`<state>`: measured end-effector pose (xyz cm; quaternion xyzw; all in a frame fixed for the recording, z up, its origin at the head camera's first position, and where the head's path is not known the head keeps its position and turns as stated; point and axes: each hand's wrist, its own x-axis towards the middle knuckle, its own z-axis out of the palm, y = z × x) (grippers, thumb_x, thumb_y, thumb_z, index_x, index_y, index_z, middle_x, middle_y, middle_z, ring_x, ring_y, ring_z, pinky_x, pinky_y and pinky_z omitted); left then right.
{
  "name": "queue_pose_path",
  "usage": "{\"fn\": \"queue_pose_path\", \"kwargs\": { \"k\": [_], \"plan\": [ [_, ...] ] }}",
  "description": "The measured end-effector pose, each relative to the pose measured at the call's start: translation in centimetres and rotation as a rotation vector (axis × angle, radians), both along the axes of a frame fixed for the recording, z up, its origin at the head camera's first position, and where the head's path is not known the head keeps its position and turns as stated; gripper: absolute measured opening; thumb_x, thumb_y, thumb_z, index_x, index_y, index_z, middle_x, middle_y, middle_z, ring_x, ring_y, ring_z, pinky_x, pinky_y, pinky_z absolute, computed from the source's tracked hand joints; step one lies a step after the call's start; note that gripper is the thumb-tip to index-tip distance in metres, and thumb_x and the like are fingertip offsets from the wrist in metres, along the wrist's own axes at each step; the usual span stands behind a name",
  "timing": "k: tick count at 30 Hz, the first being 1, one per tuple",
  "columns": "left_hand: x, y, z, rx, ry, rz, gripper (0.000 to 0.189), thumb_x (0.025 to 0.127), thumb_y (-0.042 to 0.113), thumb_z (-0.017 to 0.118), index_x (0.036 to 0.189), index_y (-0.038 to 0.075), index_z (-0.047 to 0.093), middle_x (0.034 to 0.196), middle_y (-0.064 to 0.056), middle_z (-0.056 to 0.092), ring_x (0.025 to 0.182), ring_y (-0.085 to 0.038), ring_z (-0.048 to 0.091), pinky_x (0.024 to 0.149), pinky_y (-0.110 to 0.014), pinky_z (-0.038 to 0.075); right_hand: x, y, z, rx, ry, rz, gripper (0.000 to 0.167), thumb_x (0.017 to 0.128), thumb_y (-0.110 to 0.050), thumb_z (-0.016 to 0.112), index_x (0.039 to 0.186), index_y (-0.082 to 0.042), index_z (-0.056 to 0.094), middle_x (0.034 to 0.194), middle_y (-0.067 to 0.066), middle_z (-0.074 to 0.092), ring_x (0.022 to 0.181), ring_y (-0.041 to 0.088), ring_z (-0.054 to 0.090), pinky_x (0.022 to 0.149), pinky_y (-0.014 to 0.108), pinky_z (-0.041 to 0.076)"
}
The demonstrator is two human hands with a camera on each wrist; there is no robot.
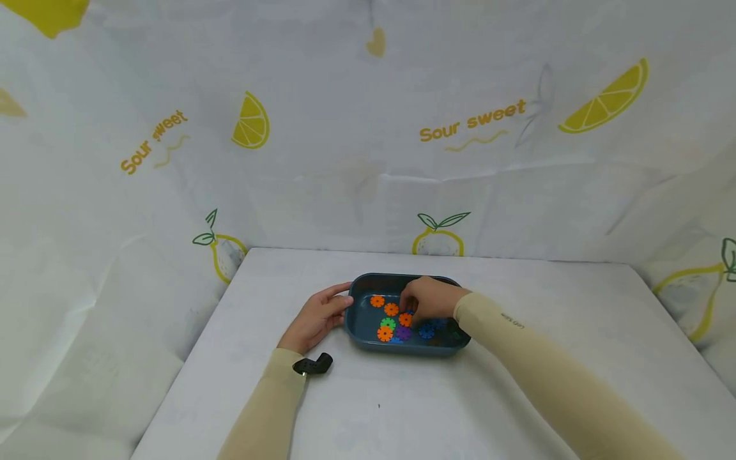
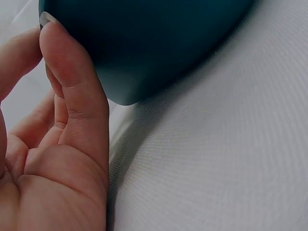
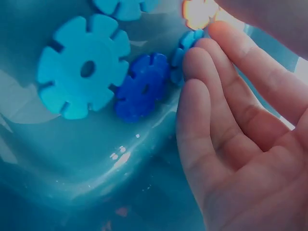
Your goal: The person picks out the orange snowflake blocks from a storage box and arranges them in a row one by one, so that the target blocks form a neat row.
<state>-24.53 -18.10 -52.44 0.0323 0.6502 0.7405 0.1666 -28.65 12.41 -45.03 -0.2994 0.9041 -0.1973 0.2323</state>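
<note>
White cloth printed with lemons and "Sour sweet" lettering hangs behind and around my white-covered desk as I watch through the head view. Two beige sleeves reach in from below. Between them, on the desk, sits a dark blue-green tray, upright. At its left end I see the left hand gripping it, thumb at the rim and fingers bent about the corner. The right hand is down inside the tray, fingers loosely bent among the toothed discs; I cannot tell whether it has hold of one. A black fitting sits at the left wrist. Smallest are the discs themselves, lying in the tray: four orange discs, a green disc, a purple disc and several blue discs, one just beside the right fingertips.
</note>
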Motion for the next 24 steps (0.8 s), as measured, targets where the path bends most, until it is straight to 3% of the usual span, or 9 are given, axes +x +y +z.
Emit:
{"fn": "queue_pose_path", "kwargs": {
  "k": [16, 24],
  "plan": [
    [0.02, 0.05, 0.28, 0.01, -0.012, -0.005, 0.054, 0.104, 0.024, 0.075, 0.156, 0.018, 0.057, 0.115, -0.007, 0.074, 0.086, -0.013, 0.063, 0.077, -0.023, 0.057, 0.01, -0.54, -0.5, 0.028, 0.074, 0.057, 0.021, 0.085, -0.018, 0.094, 0.1, -0.017, 0.078, 0.099, -0.003, 0.068, 0.088, 0.012, 0.059, 0.084, 0.031, 0.056],
    [0.09, -0.05, 0.35, 0.02, -0.018, 0.002, 0.057, 0.103, 0.024, 0.077, 0.156, 0.018, 0.058, 0.123, -0.013, 0.074, 0.087, -0.014, 0.066, 0.078, -0.024, 0.059, -0.07, -0.41, -0.24, 0.025, 0.062, 0.029, 0.021, 0.087, -0.023, 0.092, 0.101, -0.021, 0.077, 0.098, -0.006, 0.069, 0.09, 0.013, 0.061, 0.086, 0.034, 0.057]
  ]
}}
